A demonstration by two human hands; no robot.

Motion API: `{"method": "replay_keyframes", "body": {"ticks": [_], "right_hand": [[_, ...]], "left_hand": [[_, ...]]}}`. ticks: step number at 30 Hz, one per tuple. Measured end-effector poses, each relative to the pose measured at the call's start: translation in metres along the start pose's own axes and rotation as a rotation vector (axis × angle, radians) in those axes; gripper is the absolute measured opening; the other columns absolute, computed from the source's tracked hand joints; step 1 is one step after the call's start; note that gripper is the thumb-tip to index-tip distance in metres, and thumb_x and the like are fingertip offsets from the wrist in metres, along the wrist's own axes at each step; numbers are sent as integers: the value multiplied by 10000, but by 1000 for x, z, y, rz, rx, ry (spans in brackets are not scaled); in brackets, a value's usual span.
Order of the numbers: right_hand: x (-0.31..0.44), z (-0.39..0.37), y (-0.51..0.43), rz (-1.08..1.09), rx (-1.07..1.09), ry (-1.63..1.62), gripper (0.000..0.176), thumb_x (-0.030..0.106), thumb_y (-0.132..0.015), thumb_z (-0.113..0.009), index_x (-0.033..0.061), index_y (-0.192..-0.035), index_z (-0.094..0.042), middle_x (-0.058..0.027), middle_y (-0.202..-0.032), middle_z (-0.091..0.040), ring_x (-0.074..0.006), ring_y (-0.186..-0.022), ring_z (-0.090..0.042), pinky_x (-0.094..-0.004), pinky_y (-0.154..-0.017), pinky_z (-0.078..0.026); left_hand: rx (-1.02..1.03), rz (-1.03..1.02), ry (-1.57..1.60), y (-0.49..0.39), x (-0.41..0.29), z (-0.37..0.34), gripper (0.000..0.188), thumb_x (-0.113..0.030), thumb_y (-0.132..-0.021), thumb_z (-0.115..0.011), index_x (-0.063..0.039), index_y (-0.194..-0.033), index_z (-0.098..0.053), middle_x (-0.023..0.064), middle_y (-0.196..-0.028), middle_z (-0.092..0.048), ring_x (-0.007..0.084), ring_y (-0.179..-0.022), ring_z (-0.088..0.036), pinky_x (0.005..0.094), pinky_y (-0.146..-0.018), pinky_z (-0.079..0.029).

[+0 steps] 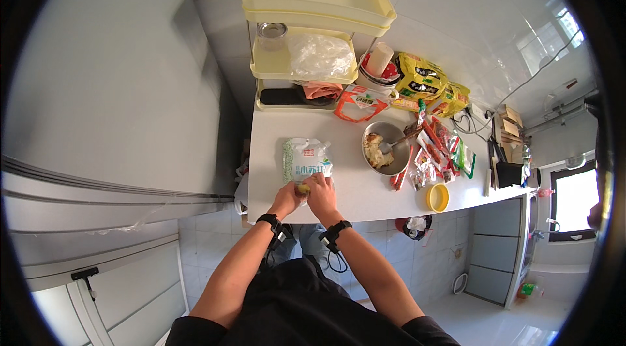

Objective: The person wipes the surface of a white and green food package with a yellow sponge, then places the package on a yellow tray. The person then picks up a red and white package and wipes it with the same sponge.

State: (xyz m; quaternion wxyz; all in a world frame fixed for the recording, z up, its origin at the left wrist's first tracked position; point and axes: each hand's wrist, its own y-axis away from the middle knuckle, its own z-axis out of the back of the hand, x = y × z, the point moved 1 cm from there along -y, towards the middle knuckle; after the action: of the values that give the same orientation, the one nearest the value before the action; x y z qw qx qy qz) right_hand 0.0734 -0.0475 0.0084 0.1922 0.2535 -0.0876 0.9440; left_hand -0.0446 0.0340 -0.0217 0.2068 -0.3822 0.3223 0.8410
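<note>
A white plastic pouch (308, 157) with a green patterned edge and printed writing lies flat on the white counter. At its near end my left hand (286, 200) and my right hand (321, 195) meet, fingers bent. Between them they grip a small yellow-brown item (303, 188), mostly covered by the fingers; its kind is unclear. Off to the right stands a steel bowl (367, 150), holding a pale, browned food mass and a spoon (386, 147) whose handle leans over the rim.
Behind stands a pale yellow tiered rack (318, 16). Red-and-white packaging (362, 101) and yellow food packets (421, 77) sit beside it. Several small wrappers (430, 150) and a yellow ring-shaped container (437, 198) lie right of the bowl. A tall grey panel (112, 77) borders the left.
</note>
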Motion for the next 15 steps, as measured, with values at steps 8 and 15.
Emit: {"method": "replay_keyframes", "body": {"ticks": [8,15], "right_hand": [[0,1,-7,-11,11,-13,286,44,-798,-684,161,-1054,-735,-68,-1198,-586,-365,-1083,-564,-451,-945,-505],[2,4,-17,-29,33,1,280,43,-792,-686,154,-1042,-745,-73,-1204,-590,-372,-1113,-561,-457,-955,-512]], "left_hand": [[-10,21,-57,-1,0,0,442,-346,-824,-814,13,-1009,-633,206,-967,-737,380,-949,-712,438,-813,-557],[-4,47,-36,-5,0,-1,467,-374,-780,-829,7,-980,-648,207,-965,-738,390,-938,-712,447,-802,-561]]}}
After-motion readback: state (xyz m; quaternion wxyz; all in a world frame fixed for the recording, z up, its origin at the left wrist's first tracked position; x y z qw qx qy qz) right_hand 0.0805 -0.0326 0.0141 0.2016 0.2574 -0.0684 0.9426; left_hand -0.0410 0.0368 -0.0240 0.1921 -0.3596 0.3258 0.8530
